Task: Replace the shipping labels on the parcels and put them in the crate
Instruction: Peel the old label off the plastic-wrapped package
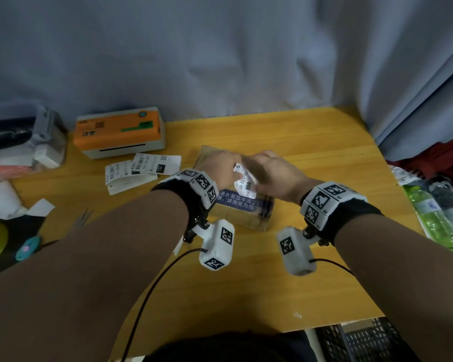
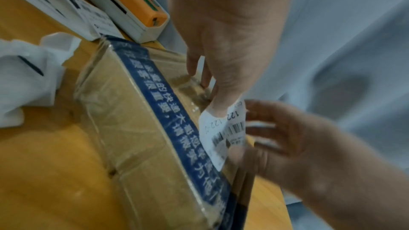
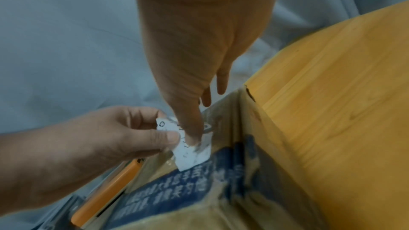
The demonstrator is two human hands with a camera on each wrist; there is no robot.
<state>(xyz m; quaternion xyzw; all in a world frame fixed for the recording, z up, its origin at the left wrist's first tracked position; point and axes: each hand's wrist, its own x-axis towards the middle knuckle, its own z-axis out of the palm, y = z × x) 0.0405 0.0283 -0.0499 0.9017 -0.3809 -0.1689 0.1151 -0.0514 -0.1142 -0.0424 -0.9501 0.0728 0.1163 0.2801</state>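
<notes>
Toward the counter's (image 1: 324,142) far edge lies the taped parcel (image 1: 242,212). Both grips pinch its thin label (image 1: 243,178): left hand (image 1: 217,165) at a corner, right hand (image 1: 275,176) beside. Flimsy paper likely tears; peel low from the corner.

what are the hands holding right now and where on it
Both hold the white shipping label over the parcel: left hand pinches its upper end, right hand holds its right edge.

A parcel (image 1: 242,202) is set at the middle of the tabletop (image 1: 311,142), with a label (image 1: 243,178) on top of it. To its left loose labels (image 1: 139,171) are spread, and behind those a printer (image 1: 119,131) is placed.
</notes>
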